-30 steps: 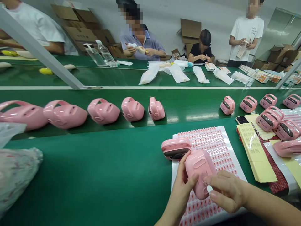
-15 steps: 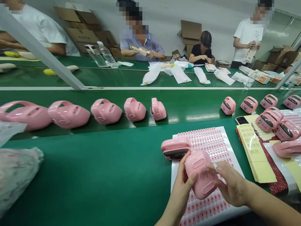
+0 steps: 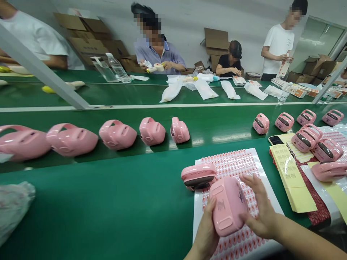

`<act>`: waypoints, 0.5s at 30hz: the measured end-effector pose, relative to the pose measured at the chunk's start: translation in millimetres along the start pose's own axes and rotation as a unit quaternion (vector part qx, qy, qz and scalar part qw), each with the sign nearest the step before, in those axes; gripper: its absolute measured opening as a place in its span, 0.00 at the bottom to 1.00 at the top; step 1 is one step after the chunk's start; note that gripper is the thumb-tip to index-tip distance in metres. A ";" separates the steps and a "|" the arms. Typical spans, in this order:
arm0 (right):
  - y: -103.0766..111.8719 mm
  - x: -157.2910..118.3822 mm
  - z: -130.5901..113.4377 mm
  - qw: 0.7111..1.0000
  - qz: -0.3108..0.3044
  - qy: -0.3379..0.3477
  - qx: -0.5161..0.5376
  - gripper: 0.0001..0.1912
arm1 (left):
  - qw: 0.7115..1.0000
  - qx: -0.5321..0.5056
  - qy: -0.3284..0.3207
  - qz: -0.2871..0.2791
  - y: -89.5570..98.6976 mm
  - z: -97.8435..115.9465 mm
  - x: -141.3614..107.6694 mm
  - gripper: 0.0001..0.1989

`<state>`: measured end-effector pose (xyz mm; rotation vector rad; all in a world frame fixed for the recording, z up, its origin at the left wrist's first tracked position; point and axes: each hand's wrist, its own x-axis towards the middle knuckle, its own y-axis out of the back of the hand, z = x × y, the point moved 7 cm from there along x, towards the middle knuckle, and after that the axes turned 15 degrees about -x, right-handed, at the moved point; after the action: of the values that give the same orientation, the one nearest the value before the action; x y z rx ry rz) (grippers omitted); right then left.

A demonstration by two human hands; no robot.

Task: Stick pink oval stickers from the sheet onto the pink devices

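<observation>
My left hand (image 3: 207, 229) grips a pink plastic device (image 3: 226, 207) by its left side. Its underside faces up, showing two raised oval feet and small printed text, with a dark graphic on the right side. My right hand (image 3: 261, 213) is open beside it, fingers spread; the thumb is at the device's lower right edge, and I cannot tell if it presses there. Beneath both hands lies a white sheet (image 3: 199, 216) covered with rows of small pink oval stickers. A second pink device (image 3: 199, 176) with a dark window rests at the sheet's upper left corner.
Several pink handled devices (image 3: 118, 135) line the green belt (image 3: 217, 124). At right are more devices (image 3: 326, 150), a yellow label pad (image 3: 292, 180) and a phone (image 3: 275, 140). A plastic bag (image 3: 15, 209) lies left. Co-workers (image 3: 159, 54) work across the belt.
The held device has been turned, so its right side with the graphic now shows. My right hand has drawn back from its underside and its fingers have spread. The view has shifted slightly.
</observation>
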<state>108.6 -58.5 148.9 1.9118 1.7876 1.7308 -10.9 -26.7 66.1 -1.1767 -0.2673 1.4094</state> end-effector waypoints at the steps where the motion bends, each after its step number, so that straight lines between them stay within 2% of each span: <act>1: -5.9 1.0 0.7 1.000 -0.011 -0.014 0.000 0.39 | 1.000 -0.012 -0.004 -0.006 -0.4 0.3 -0.6 0.38; 3: -16.5 6.8 3.1 0.999 -0.027 0.003 0.034 0.41 | 0.998 -0.016 -0.045 -0.032 -2.3 5.7 -3.4 0.38; 5: -23.0 19.3 24.2 0.998 -0.026 -0.007 0.052 0.40 | 0.994 -0.016 -0.092 -0.059 -2.7 12.5 -7.8 0.41; 6: -26.5 28.1 42.8 0.998 -0.029 -0.029 0.042 0.39 | 0.993 -0.023 -0.099 -0.063 -0.6 14.2 -9.7 0.42; 8: -34.3 45.8 97.8 0.986 -0.051 -0.148 -0.060 0.33 | 0.995 -0.055 -0.068 -0.054 8.0 13.9 -11.5 0.37; 10: -50.3 56.1 152.8 0.938 -0.151 -0.268 -0.161 0.31 | 0.994 -0.105 -0.023 -0.036 20.1 14.5 -12.1 0.28; 12: -62.9 66.7 183.2 0.923 -0.188 -0.286 -0.178 0.30 | 0.987 -0.159 0.000 -0.035 31.9 20.5 -12.2 0.22; 15: -73.7 72.7 201.5 0.921 -0.197 -0.285 -0.179 0.32 | 0.974 -0.203 -0.029 -0.091 42.0 39.4 -11.9 0.18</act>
<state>174.7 144.2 72.3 1.5457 1.3906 1.1125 -69.2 -29.0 58.4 -1.4019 -0.7145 1.2610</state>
